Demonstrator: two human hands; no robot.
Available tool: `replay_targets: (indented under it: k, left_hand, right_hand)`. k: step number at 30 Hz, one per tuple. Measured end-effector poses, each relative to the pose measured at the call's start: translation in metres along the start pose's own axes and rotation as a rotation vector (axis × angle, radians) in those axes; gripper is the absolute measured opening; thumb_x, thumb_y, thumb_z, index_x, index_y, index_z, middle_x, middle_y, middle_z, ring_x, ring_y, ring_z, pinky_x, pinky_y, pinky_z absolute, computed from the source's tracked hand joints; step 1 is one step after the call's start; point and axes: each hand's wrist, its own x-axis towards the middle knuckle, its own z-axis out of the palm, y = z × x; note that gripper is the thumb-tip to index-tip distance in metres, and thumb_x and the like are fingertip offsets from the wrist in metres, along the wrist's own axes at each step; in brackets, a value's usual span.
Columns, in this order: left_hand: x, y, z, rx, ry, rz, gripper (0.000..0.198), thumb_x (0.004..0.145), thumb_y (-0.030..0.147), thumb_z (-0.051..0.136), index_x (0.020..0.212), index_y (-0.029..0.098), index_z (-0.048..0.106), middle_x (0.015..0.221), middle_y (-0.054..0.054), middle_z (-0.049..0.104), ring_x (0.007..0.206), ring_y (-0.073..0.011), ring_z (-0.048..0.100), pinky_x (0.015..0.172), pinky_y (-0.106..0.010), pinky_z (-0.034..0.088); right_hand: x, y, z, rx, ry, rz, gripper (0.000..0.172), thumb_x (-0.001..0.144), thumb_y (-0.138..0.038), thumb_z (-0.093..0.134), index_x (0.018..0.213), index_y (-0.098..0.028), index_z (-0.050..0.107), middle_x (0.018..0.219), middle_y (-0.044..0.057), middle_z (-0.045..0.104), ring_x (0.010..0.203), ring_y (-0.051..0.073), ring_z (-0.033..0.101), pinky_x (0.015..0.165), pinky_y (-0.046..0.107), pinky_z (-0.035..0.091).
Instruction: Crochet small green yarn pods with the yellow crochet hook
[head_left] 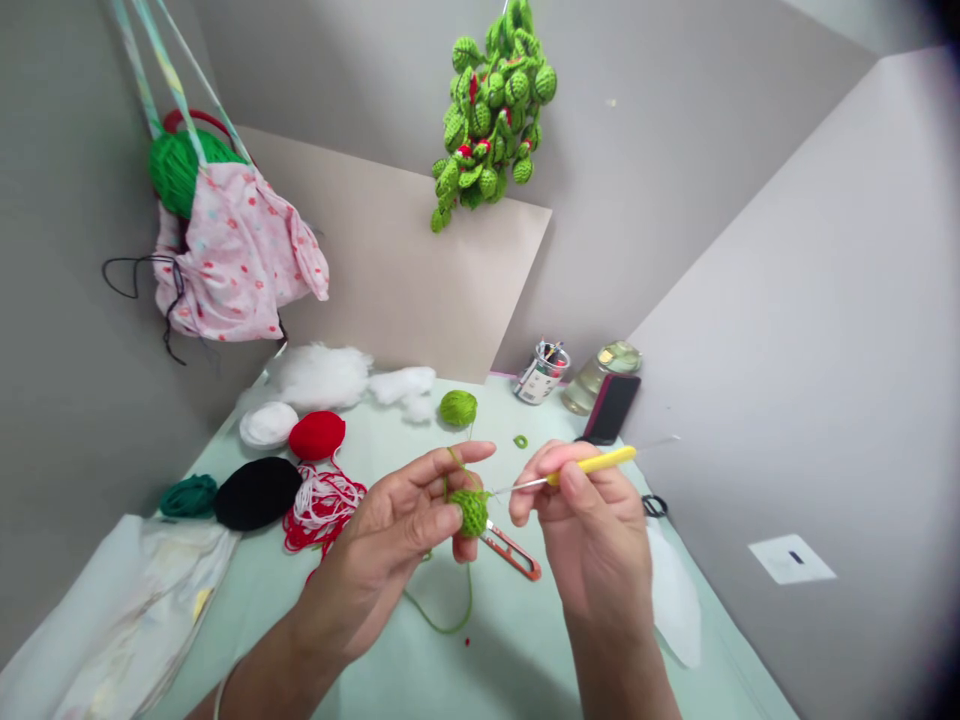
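My left hand (409,520) pinches a small green crochet piece (472,512) between thumb and fingers, its index finger stretched out with green yarn over it. In my right hand (592,515) is a crochet hook (600,461) with a yellow handle, gripped near its middle. The hook's thin metal tip points left and reaches the right edge of the crochet piece; whether it sits in a loop is too small to tell. A green yarn ball (458,408) lies behind, its strand running to my left hand. Below the piece, a loose yarn tail curves over the table.
An orange snips tool (514,552) lies partly behind my left fingers. To the left are red yarn (317,436), black yarn (257,494) and white stuffing (322,375). A pen jar (541,374) and phone (612,408) stand back right. Green crochet pieces (495,110) hang above.
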Motion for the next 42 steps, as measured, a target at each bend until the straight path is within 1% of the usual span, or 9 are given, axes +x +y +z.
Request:
replay_targets:
  k: [3, 8, 14, 17, 22, 28, 34, 37, 42]
  left_hand:
    - [-0.003, -0.002, 0.003, 0.138, 0.037, 0.034, 0.039, 0.091, 0.031, 0.084, 0.130, 0.035, 0.080, 0.100, -0.001, 0.070, 0.086, -0.0125, 0.070, 0.080, -0.022, 0.059]
    - [-0.004, -0.005, 0.005, 0.451, 0.187, 0.126, 0.049, 0.087, 0.029, 0.088, 0.133, 0.042, 0.075, 0.103, 0.004, 0.078, 0.107, -0.0165, 0.073, 0.102, -0.027, 0.058]
    - [-0.005, -0.002, 0.007, 0.562, 0.200, 0.227, 0.049, 0.087, 0.024, 0.086, 0.132, 0.041, 0.076, 0.098, 0.004, 0.073, 0.099, -0.0149, 0.074, 0.100, -0.028, 0.061]
    - [-0.006, 0.000, 0.008, 0.641, 0.185, 0.272, 0.048, 0.086, 0.019, 0.084, 0.129, 0.039, 0.078, 0.096, 0.003, 0.071, 0.103, -0.0159, 0.072, 0.102, -0.028, 0.059]
    - [-0.006, 0.003, 0.008, 0.717, 0.144, 0.267, 0.028, 0.086, 0.016, 0.080, 0.107, 0.034, 0.083, 0.094, 0.002, 0.070, 0.116, -0.0195, 0.068, 0.112, -0.034, 0.053]
    - [-0.005, 0.005, 0.010, 0.748, 0.145, 0.251, 0.030, 0.083, 0.017, 0.080, 0.106, 0.035, 0.086, 0.090, 0.002, 0.070, 0.098, -0.0188, 0.069, 0.110, -0.039, 0.054]
    - [-0.004, 0.009, 0.011, 0.816, 0.133, 0.280, 0.050, 0.080, 0.010, 0.079, 0.124, 0.034, 0.081, 0.084, 0.004, 0.071, 0.090, -0.0172, 0.070, 0.104, -0.036, 0.057]
    - [-0.003, 0.009, 0.011, 0.885, 0.133, 0.322, 0.049, 0.080, 0.007, 0.078, 0.122, 0.032, 0.082, 0.083, 0.004, 0.071, 0.089, -0.0168, 0.072, 0.103, -0.034, 0.058]
    - [0.000, 0.000, 0.004, 1.050, 0.110, 0.447, 0.048, 0.085, 0.005, 0.074, 0.127, 0.029, 0.079, 0.084, 0.002, 0.073, 0.085, -0.0168, 0.073, 0.089, -0.030, 0.062]
  right_hand:
    - [-0.001, 0.002, 0.000, 0.004, -0.069, 0.020, 0.016, 0.099, -0.036, 0.074, 0.090, -0.025, 0.082, 0.077, 0.000, 0.075, 0.058, 0.013, 0.068, 0.054, 0.024, 0.057]
    - [-0.008, 0.010, 0.002, -0.280, -0.095, -0.203, 0.013, 0.102, -0.029, 0.072, 0.101, -0.028, 0.084, 0.093, 0.004, 0.081, 0.094, 0.019, 0.074, 0.082, 0.032, 0.060]
    - [-0.005, 0.012, 0.000, -0.049, -0.123, -0.069, 0.013, 0.103, -0.036, 0.070, 0.100, -0.029, 0.081, 0.091, 0.001, 0.082, 0.077, 0.013, 0.070, 0.067, 0.024, 0.056]
    - [-0.002, 0.010, 0.000, 0.034, -0.143, 0.010, 0.015, 0.102, -0.039, 0.071, 0.096, -0.028, 0.080, 0.088, 0.001, 0.081, 0.072, 0.012, 0.068, 0.065, 0.023, 0.056]
    - [0.000, 0.006, -0.005, 0.005, -0.201, 0.033, 0.018, 0.103, -0.039, 0.069, 0.094, -0.026, 0.077, 0.085, 0.002, 0.080, 0.070, 0.015, 0.068, 0.067, 0.027, 0.058]
    - [0.000, -0.001, -0.016, -0.124, -0.313, -0.027, 0.017, 0.106, -0.034, 0.064, 0.100, -0.025, 0.077, 0.090, 0.004, 0.080, 0.082, 0.018, 0.074, 0.076, 0.033, 0.061]
    - [-0.004, -0.012, -0.019, -0.280, -0.360, -0.067, 0.018, 0.108, -0.029, 0.060, 0.104, -0.026, 0.077, 0.092, 0.003, 0.079, 0.090, 0.019, 0.075, 0.080, 0.033, 0.062]
    - [-0.005, -0.017, -0.020, -0.367, -0.390, -0.119, 0.018, 0.108, -0.025, 0.059, 0.107, -0.027, 0.077, 0.094, 0.004, 0.079, 0.092, 0.019, 0.075, 0.080, 0.034, 0.062]
    - [-0.007, -0.021, -0.017, -0.595, -0.458, -0.240, 0.020, 0.106, -0.015, 0.058, 0.111, -0.026, 0.074, 0.094, 0.004, 0.078, 0.089, 0.020, 0.073, 0.079, 0.036, 0.062]
